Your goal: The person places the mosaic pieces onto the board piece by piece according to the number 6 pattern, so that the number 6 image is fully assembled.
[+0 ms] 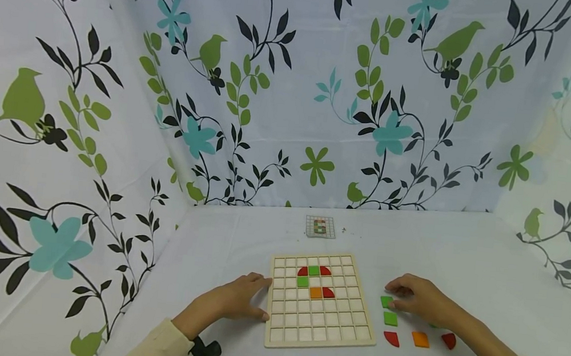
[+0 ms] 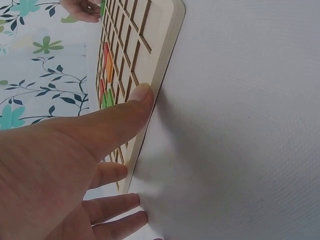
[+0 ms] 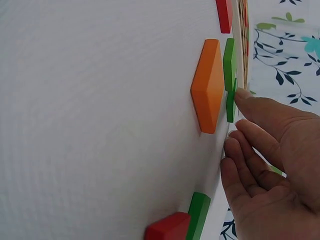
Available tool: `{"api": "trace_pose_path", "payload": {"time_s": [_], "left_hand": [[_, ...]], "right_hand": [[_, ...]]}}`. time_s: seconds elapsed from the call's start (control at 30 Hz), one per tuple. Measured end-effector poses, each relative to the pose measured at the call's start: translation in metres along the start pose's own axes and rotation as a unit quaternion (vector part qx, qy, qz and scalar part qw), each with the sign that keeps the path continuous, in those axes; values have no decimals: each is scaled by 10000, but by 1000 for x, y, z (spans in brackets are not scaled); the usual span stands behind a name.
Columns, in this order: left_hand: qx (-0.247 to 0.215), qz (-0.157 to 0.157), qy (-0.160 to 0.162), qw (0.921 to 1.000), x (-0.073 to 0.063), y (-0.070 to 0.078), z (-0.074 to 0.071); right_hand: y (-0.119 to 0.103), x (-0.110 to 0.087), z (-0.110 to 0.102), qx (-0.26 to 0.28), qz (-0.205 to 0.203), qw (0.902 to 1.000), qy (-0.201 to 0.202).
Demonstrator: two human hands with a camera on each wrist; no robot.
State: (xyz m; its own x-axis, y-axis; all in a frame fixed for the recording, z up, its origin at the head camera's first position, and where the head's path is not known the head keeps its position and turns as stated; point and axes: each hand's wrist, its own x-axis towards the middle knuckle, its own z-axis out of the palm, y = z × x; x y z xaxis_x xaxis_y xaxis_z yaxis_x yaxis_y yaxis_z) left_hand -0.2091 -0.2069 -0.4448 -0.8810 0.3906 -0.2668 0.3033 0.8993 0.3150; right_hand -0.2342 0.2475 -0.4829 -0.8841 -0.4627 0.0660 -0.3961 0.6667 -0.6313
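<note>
A square wooden grid board (image 1: 321,346) lies on the white table. In its cells sit red quarter-round tiles (image 1: 328,293), green square tiles (image 1: 303,282) and an orange square tile (image 1: 316,293). My left hand (image 1: 239,298) rests against the board's left edge, thumb (image 2: 141,93) extended onto the rim and fingers spread along the side. To the right of the board, my right hand (image 1: 421,297) is at a loose green square tile (image 1: 385,301), its thumb (image 3: 244,95) right at the tile and its fingers loosely bent, with a gap between thumb and index finger.
Near the right hand lie another green square (image 1: 390,319), a red quarter-round (image 1: 391,339), an orange square (image 1: 420,339) and another red piece (image 1: 449,340). A green piece is partly hidden beneath the right forearm. A small pattern card (image 1: 320,226) lies behind the board. Patterned curtains surround the table.
</note>
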Motion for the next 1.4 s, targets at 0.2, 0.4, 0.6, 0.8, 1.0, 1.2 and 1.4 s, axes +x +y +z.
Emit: {"api": "trace_pose_path", "payload": {"time_s": [0.2,0.4,0.6,0.8,1.0,1.2,1.4], "left_hand": [[5,22,26,10000,0,0,0],[19,-3,45,10000,0,-1,1],[12,-16,65,10000,0,-1,1],[-27,-4,62,10000,0,-2,1],[-13,-8,70,10000,0,-1,1],[12,-29,45,10000,-1,-1,0],[-30,-63,21,10000,0,-1,0]], "right_hand": [[-2,-1,-1,34,35,10000,-57],[2,-1,0,63,-162,9998,-108],[5,0,2,14,-202,9997,-160],[5,0,3,-60,-288,9994,-179],[4,1,2,-125,-374,9990,-194],[2,1,2,-59,-338,9991,-239],[1,0,2,-28,-363,9990,-247]]}}
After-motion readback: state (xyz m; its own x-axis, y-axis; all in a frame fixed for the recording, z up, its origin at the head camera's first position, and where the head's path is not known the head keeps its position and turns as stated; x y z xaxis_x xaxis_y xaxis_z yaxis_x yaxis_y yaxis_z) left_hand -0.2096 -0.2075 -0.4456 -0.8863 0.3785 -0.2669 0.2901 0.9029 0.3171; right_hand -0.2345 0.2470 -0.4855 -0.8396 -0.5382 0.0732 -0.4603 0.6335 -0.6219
